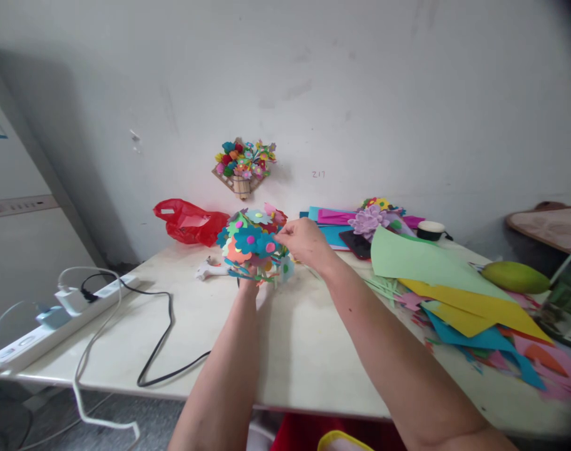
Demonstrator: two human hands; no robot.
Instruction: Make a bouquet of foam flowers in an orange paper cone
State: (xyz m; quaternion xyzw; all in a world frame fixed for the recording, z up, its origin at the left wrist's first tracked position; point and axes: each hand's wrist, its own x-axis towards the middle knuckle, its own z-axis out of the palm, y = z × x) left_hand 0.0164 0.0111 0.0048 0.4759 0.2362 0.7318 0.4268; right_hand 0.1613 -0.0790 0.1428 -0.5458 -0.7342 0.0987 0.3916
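Note:
A bunch of colourful craft flowers (252, 241), blue, orange, green, pink and pale blue, stands upright above the middle of the table. From below, my left hand (249, 284) is closed around its lower part; the blooms hide most of the fingers. My right hand (307, 241) is at the bunch's right side, thumb and fingertips pinched at the edge of a blue flower. Just left of the bunch lies a white glue gun (212, 269).
A red plastic bag (189, 222) sits at the back. Left are a power strip (27, 341) and a black cable (170, 307). Coloured sheets (436, 263), scraps, a phone (358, 244) and a mango (515, 277) lie right. A flower basket (241, 186) hangs on the wall.

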